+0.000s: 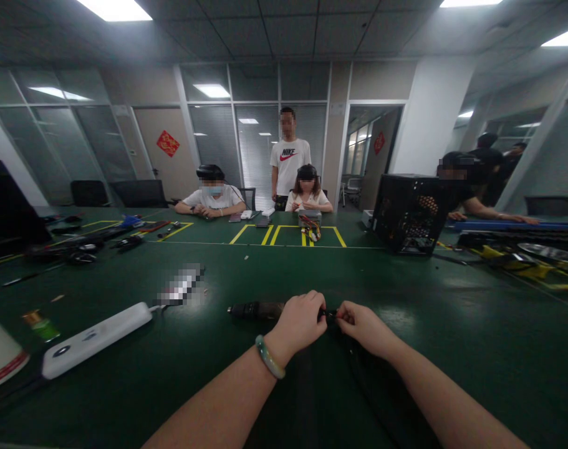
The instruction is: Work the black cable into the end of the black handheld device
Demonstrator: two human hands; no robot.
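Observation:
A dark, slim electric screwdriver (258, 310) lies across the green table in front of me, its bit end pointing left. My left hand (298, 321) is closed around the rear part of its body. At the tool's back end, my right hand (362, 325) pinches the black cable (353, 358) where it meets the tool. The exact connector is mostly hidden by my fingers. From there the cable runs down toward me, under my right forearm.
Left of my hands lie a white power strip (96, 340), a small green bottle (44, 327) and a white cup (0, 352). A black computer case (405, 215) stands at the right. Across the table (209, 255), two people sit and one stands; another person leans in at the far right.

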